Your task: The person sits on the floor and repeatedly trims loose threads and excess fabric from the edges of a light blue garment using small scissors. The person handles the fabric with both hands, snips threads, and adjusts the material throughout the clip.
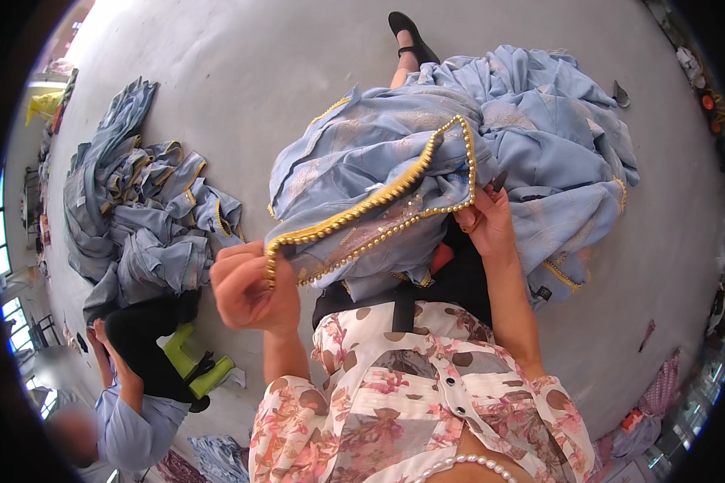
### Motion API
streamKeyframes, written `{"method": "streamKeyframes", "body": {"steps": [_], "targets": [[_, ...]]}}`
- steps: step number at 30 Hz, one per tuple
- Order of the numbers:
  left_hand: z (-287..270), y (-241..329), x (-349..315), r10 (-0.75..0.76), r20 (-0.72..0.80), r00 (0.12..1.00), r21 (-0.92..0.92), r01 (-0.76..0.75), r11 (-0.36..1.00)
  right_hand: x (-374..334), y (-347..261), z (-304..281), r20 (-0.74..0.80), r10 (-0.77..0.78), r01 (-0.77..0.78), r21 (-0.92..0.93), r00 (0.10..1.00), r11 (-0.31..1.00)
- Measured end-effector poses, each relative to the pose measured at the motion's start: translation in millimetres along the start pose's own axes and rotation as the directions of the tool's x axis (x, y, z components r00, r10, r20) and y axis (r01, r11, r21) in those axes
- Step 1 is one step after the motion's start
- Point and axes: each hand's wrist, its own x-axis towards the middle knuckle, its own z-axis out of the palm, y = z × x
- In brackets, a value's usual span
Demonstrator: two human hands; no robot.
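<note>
Across my lap and beyond lies a large heap of light blue cloth (540, 153) with a pale sparkly pattern. Gold bead trim (362, 216) runs along its edge. My left hand (254, 290) is closed, pinching a trimmed corner of this cloth. Over to the right, my right hand (488, 221) grips the trimmed edge, so the border stretches between both hands. A small dark pointed piece (499, 181) sticks up from the right fingers; its lower part is hidden, and I cannot make out its kind.
At left, a seated person (133, 419) has a similar blue cloth pile (137, 217) in front, beside a lime green stool (197, 362). A black shoe (407, 32) shows past my heap. Folded fabrics (644, 410) lie at lower right on the grey floor (225, 72).
</note>
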Motion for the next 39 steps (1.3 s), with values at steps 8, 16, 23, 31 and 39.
{"method": "streamKeyframes", "body": {"steps": [8,16,23,31,39], "targets": [[-53.5,-46.3,-65.1,-0.565,0.420,0.710,0.582,0.267,0.768,-40.5,40.2,-37.3,-0.230,0.325,-0.383,-0.286,0.917,0.879],[-22.9,-32.9,-36.0,-0.307,0.239,0.921,0.388,0.199,0.900,-42.1,-0.8,-8.1,-0.022,-0.324,0.010,-0.995,0.946,0.097],[13.3,-55.7,-44.2,-0.794,0.555,0.248,-0.048,0.963,0.267,-45.0,-55.6,5.7,-0.021,-0.215,-0.100,-0.926,0.976,-0.364],[19.5,-78.1,-65.6,-0.790,0.588,0.172,-0.157,0.983,0.097,30.3,43.8,104.9,0.487,-0.250,0.442,-0.870,0.837,-0.219],[13.5,-76.9,-45.7,-0.616,0.780,0.113,-0.329,0.911,-0.250,-5.1,31.8,55.9,0.756,-0.199,0.694,-0.653,0.624,-0.302]]}}
